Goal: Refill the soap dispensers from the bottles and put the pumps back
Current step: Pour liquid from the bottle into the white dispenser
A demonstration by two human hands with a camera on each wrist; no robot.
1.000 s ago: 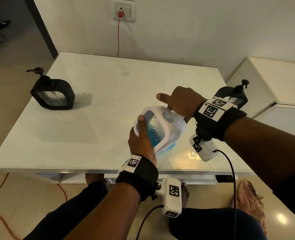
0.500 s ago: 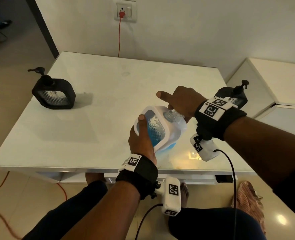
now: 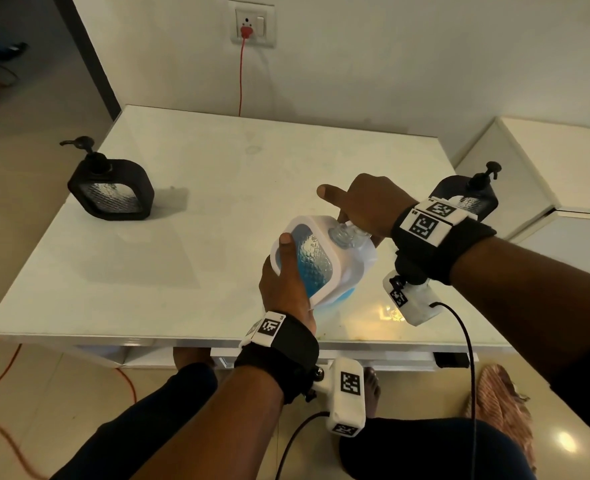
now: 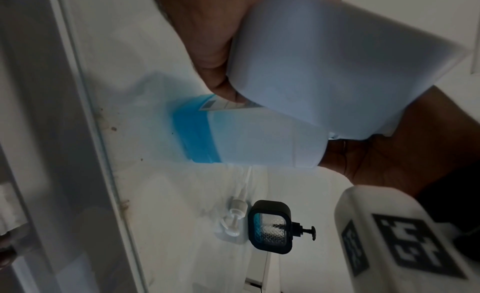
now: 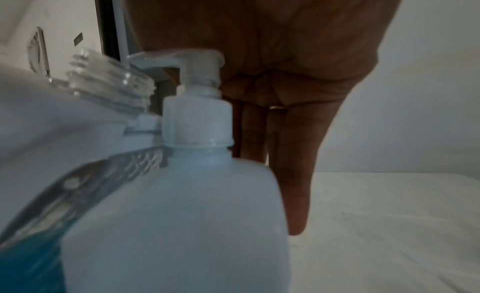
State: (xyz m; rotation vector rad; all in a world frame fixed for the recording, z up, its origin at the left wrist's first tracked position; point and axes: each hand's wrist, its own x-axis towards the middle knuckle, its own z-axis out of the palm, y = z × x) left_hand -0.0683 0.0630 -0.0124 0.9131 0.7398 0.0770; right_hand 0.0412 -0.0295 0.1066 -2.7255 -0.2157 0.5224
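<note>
Your left hand [image 3: 286, 282]: it grasps the tilted white dispenser [image 3: 324, 258].
Your right hand [image 3: 362, 206]: at 1 o'clock, it holds the refill bottle [image 5: 176, 225].

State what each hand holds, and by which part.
Left hand grips the tilted white-framed blue soap dispenser by its side edge. Right hand lies atop the white plastic pump bottle; whether it grips cannot be told.

Table middle [image 3: 252, 188] lies open between two black dispensers [image 3: 111, 190].

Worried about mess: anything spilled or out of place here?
No spill shows. A white pump lies loose on the table beside a black dispenser, and the left hand holds the white dispenser tilted, neck open.
</note>
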